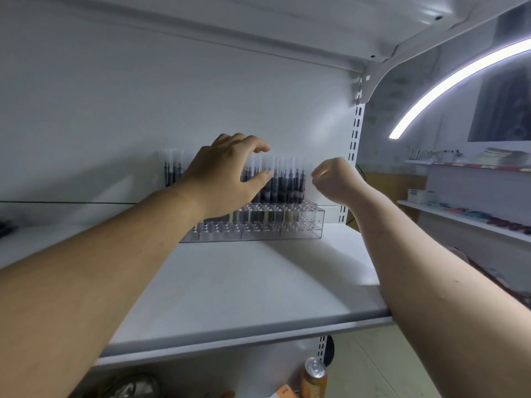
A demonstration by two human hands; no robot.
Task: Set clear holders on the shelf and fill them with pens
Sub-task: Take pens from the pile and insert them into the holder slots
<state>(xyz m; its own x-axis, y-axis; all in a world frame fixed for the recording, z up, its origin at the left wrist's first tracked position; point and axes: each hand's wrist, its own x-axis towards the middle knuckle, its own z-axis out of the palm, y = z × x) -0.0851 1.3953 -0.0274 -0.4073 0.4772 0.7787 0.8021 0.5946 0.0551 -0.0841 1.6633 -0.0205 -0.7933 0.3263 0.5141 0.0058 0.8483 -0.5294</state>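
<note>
Two hands are up at the clear holder (258, 225), set at the back of the white shelf (258, 282) vs. the back panel (172, 96); dark pens (287, 182) w/ clear caps stand upright in its rear tiers, front tiers showing open holes; left hand (227, 173) arches over the caps left of the holder's middle, fingers relaxed & spread, thumb tip in front of the barrels, can't tell if it touches; right hand (334, 178) hovers just right of the holder's pens, clenched in a fist, nothing showing in it; wide bare surface runs from the holder's front to the shelf's rounded front edge; only a narrow strip between the holder's right end & the slotted upright (355, 156); another shelf's underside overhead; beyond the upright, a curved light strip (459, 79) & blurred side shelves; below the holder's shelf, an orange can (314, 374).
</note>
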